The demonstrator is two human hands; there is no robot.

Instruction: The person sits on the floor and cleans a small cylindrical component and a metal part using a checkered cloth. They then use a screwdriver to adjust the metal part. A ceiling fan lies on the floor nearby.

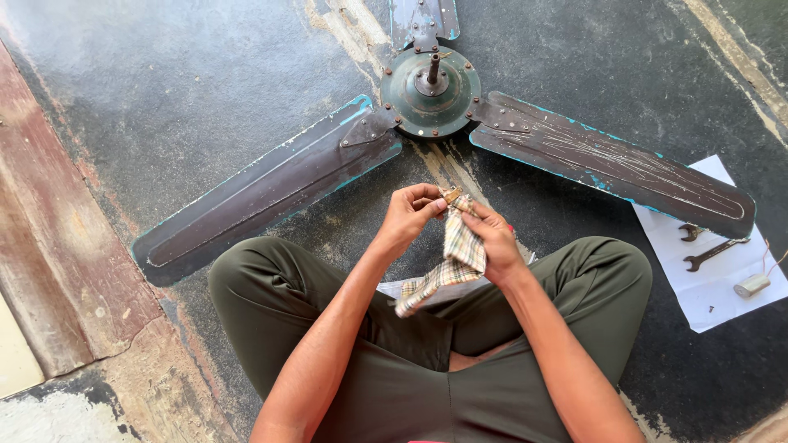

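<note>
I sit cross-legged on the floor in dark green trousers. My left hand (408, 215) pinches a small rusty metal part (451, 195) at chest height. My right hand (495, 239) holds a checked cloth (456, 258) that wraps the part and hangs down toward my lap. An old ceiling fan lies on the floor in front of me, its round green hub (430, 90) with a short shaft pointing up. One worn dark blade (263, 193) reaches left and another blade (616, 164) reaches right.
A white paper sheet (714, 262) lies at the right with two spanners (707, 244) and a small pale cylindrical part (752, 285) on it. A reddish raised strip (57, 246) runs along the left. The floor is dark and worn.
</note>
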